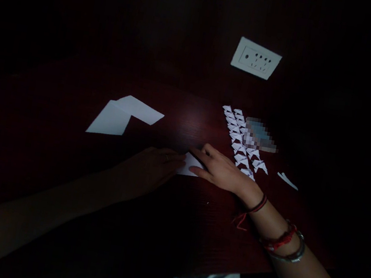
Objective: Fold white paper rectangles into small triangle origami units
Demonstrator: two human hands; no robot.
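The small white paper [186,165], probably light and easily creased, best held by its edges, lies on the tabletop [189,116] between left hand [152,164] at nine o'clock and right hand [221,166] at three, both touching it, whether pinching unclear.

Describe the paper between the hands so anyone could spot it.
On the dark red tabletop, find the left hand and right hand near the middle. The small white paper lies between them. Unlike the loose paper to the left and the folded paper pieces to the right, it alone has both hands on it.
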